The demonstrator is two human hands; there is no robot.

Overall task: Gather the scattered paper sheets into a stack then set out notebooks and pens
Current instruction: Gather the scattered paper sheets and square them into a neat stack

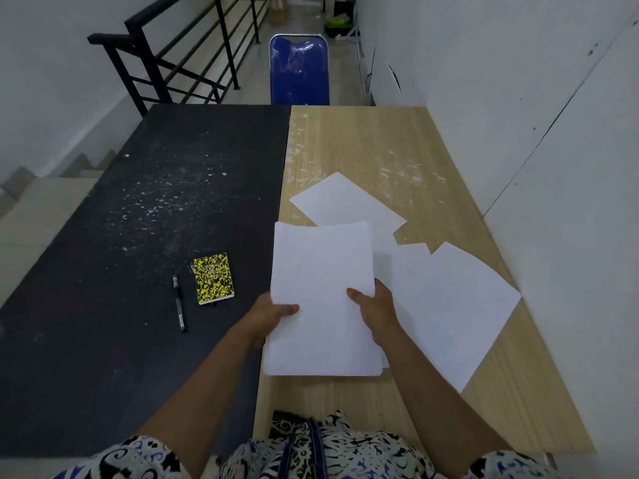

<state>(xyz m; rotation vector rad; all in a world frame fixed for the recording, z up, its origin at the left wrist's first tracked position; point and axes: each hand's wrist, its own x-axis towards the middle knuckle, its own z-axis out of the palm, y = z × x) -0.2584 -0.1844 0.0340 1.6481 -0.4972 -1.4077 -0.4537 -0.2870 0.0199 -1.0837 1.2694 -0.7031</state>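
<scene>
Pinching the gathered stack (323,299) at its near half, the right hand (378,307) has its thumb on top and fingers hidden beneath, while the left hand (273,314) grips the opposite edge the same way, the stack's long axis running away from the body. Just beyond and outward of the right hand lie the loose sheets (446,305), fanned toward the wall side, with one far sheet (345,202) ahead of the stack. That hand is plainly nearer them. Outward of the left hand sit notebook (213,278) and pen (178,303).
</scene>
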